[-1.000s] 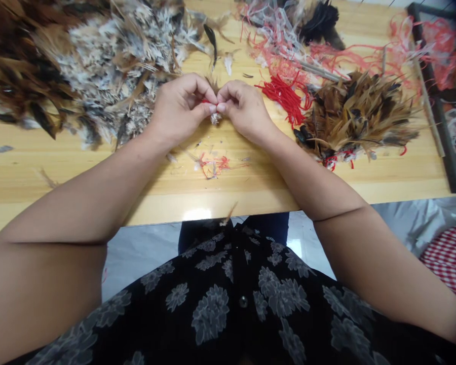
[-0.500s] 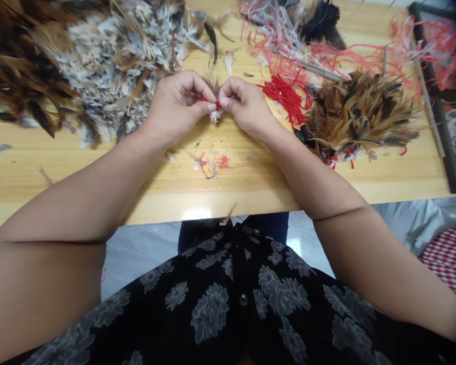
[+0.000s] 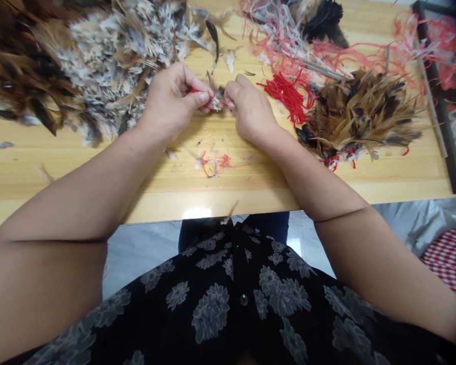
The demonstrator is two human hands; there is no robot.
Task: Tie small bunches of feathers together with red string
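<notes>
My left hand point(image 3: 173, 104) and my right hand point(image 3: 251, 109) meet over the wooden table point(image 3: 251, 177), both pinched on a small bundle of feathers point(image 3: 216, 101) with a red string around it. The left thumb and forefinger grip one red end of the string. The right fingertips press the other side of the bundle. Just right of my right hand lies a bunch of red strings point(image 3: 285, 94). A heap of brown and white loose feathers point(image 3: 99, 56) lies beyond my left hand.
A pile of tied brown feather bundles point(image 3: 361, 114) sits at the right. Tangled red and white cords point(image 3: 289, 35) and black feathers point(image 3: 323, 17) lie at the back. Red thread scraps point(image 3: 215, 165) lie near the table's front edge. A black frame point(image 3: 441, 101) stands at the far right.
Both hands have shifted slightly away from me and drawn a little apart. The feather bundle has turned to lie sideways between them.
</notes>
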